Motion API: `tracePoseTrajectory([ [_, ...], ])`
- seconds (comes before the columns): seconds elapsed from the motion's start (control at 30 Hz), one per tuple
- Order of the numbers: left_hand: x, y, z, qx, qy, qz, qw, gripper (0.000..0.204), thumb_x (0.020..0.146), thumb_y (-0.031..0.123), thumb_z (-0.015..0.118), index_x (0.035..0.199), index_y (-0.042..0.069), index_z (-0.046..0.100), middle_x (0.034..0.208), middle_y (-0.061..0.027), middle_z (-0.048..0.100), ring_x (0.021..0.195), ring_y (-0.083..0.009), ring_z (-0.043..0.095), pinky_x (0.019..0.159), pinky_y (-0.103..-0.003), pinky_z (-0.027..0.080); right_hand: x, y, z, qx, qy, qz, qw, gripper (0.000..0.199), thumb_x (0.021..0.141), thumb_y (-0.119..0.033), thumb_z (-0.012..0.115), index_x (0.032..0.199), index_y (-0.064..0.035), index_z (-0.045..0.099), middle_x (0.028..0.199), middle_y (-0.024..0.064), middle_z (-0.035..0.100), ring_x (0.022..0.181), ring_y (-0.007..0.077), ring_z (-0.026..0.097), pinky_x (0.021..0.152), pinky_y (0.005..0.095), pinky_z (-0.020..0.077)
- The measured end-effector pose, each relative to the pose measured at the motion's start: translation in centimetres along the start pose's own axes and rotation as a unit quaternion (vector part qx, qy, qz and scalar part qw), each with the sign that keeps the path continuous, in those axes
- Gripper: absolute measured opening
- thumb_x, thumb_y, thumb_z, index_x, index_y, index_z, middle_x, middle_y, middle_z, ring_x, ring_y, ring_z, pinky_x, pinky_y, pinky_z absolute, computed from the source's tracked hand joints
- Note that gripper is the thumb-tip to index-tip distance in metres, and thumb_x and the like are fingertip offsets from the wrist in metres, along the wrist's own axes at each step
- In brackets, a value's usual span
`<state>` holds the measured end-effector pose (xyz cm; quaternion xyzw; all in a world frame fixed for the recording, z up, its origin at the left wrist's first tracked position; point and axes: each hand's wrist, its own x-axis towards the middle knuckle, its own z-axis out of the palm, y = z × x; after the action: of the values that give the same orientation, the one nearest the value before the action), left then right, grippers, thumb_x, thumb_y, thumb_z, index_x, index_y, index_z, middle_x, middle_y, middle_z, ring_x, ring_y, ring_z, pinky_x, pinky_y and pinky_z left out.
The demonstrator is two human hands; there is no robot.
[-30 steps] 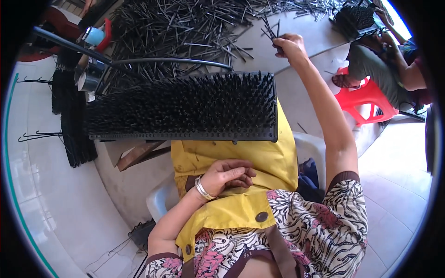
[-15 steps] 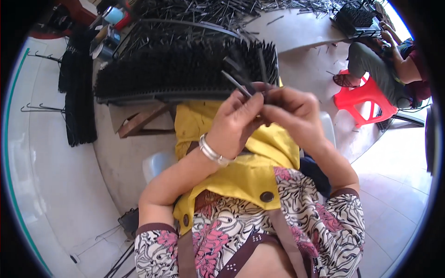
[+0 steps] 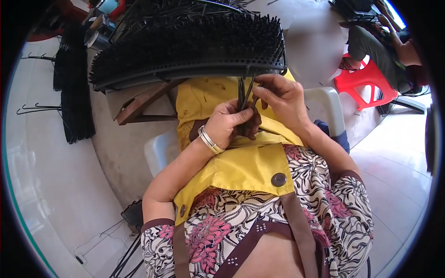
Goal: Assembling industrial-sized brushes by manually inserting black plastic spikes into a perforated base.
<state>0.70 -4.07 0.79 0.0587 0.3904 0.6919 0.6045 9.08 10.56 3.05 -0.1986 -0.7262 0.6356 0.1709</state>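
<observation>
we hold a small bundle of thin dark strips [image 3: 241,95] in our left hand [image 3: 225,124], thumb pressed over them, above the yellow apron [image 3: 204,99], near the black bristled block [image 3: 185,44]. our right hand [image 3: 283,103] curls its fingers beside their upper ends; we cannot tell whether it pinches one.

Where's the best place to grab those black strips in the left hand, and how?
Probably pinch the far ends of the black strips, coming from the person's right: those thin ends stick out past the left hand, which covers the near part.
</observation>
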Motion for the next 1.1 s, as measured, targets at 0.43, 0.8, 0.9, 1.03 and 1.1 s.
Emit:
tracePoseTrajectory([
  [0.43, 0.7, -0.2, 0.2, 0.016, 0.112, 0.039, 0.993, 0.012, 0.079, 0.010, 0.062, 0.087, 0.001, 0.058, 0.062, -0.0020, 0.052, 0.043, -0.0068, 0.039, 0.039, -0.020, 0.030, 4.4, -0.8, -4.2, 0.005, 0.226, -0.186, 0.956, 0.009, 0.078, -0.001, 0.062, 0.084, 0.0057, 0.061, 0.073, 0.0064, 0.063, 0.060, 0.0087, 0.055, 0.055, 0.0187, 0.0442],
  [0.8, 0.7, 0.3, 0.3, -0.029, 0.038, 0.021, 0.999, 0.023, 0.087, 0.022, 0.050, 0.092, 0.000, 0.053, 0.062, 0.0014, 0.039, 0.049, -0.0068, 0.034, 0.045, -0.020, 0.030, 6.7, 0.6, -2.7, -0.270, 0.192, -0.314, 0.890, 0.011, 0.075, -0.004, 0.064, 0.085, 0.0008, 0.063, 0.068, 0.0068, 0.062, 0.057, 0.0122, 0.057, 0.053, 0.0217, 0.0443],
  [0.9, 0.7, 0.2, -0.1, -0.034, 0.009, 0.012, 0.999, 0.027, 0.090, 0.024, 0.046, 0.098, -0.001, 0.051, 0.067, -0.0001, 0.040, 0.053, -0.0091, 0.034, 0.048, -0.023, 0.030, 7.0, -0.2, -1.6, -0.405, 0.144, -0.347, 0.834, 0.013, 0.077, -0.007, 0.062, 0.087, -0.0008, 0.062, 0.071, 0.0127, 0.062, 0.059, 0.0228, 0.059, 0.054, 0.0292, 0.0469],
  [1.03, 0.6, 0.0, -0.2, -0.060, -0.007, -0.004, 0.998, 0.028, 0.090, 0.025, 0.046, 0.102, 0.000, 0.050, 0.069, -0.0008, 0.041, 0.055, -0.0116, 0.037, 0.049, -0.025, 0.032, 7.9, -0.7, -1.6, -0.536, 0.066, -0.293, 0.789, 0.017, 0.079, -0.016, 0.059, 0.089, -0.0021, 0.060, 0.072, 0.0166, 0.060, 0.065, 0.0325, 0.058, 0.054, 0.0391, 0.0462],
  [1.1, 0.6, 0.0, -0.2, -0.065, -0.012, -0.007, 0.998, 0.029, 0.090, 0.026, 0.046, 0.103, 0.000, 0.049, 0.070, -0.0010, 0.041, 0.056, -0.0124, 0.038, 0.050, -0.025, 0.032, 8.1, -1.2, -1.6, -0.569, 0.027, -0.273, 0.775, 0.018, 0.079, -0.017, 0.059, 0.088, -0.0018, 0.060, 0.070, 0.0171, 0.059, 0.063, 0.0326, 0.058, 0.053, 0.0393, 0.0457],
])
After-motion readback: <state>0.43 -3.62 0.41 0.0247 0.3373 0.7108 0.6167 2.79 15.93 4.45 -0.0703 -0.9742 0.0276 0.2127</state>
